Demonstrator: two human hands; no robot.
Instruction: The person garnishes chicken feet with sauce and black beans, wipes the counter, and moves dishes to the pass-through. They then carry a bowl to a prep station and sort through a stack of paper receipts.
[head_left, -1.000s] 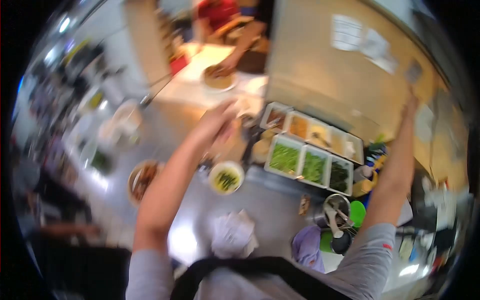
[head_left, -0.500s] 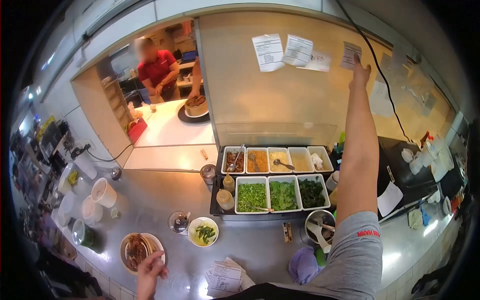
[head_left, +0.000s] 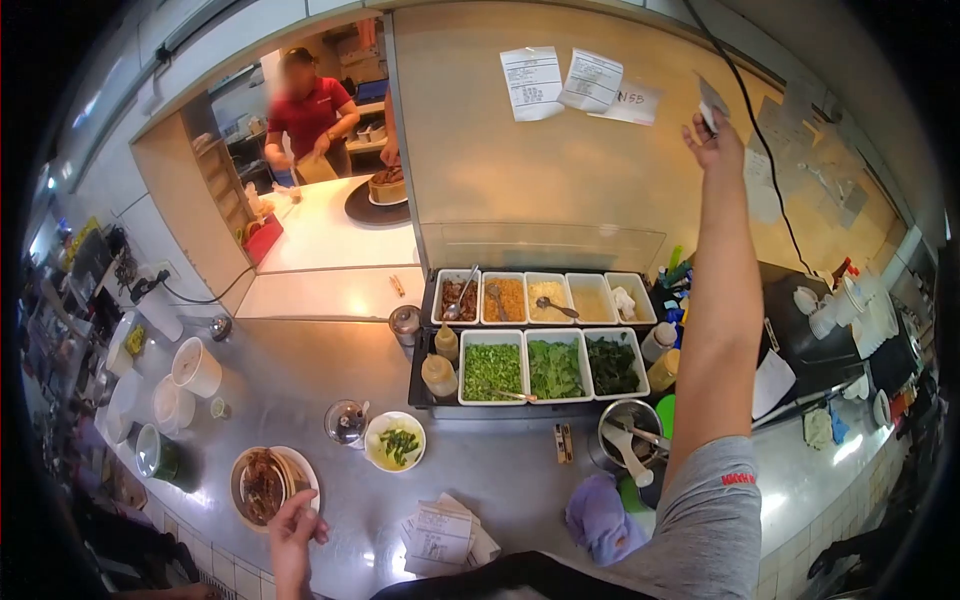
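Observation:
High at the wall panel, my right hand (head_left: 718, 145) pinches a printed order ticket (head_left: 712, 103), tilted away from the panel. My left hand (head_left: 297, 525) hovers at the front edge of a white plate (head_left: 313, 478), its fingers loosely bent and apart, with nothing seen in them. On that plate sits a round container (head_left: 243, 500) filled with brown meat. A white bowl (head_left: 394, 441) with green leaves stands to its right. More printed tickets (head_left: 441, 535) lie stacked on the counter near my body.
White trays of toppings (head_left: 560, 365) stand mid-counter, with squeeze bottles (head_left: 437, 375) beside them. A metal pot (head_left: 625, 435) holds utensils; a purple cloth (head_left: 600, 515) lies near it. Tickets (head_left: 532, 85) hang on the panel. A person in red (head_left: 310, 115) stands behind the hatch.
My right hand has pulled the ticket off the panel, and the slip is now tilted in its fingers. My left hand stays beside the plate. The view has shifted slightly.

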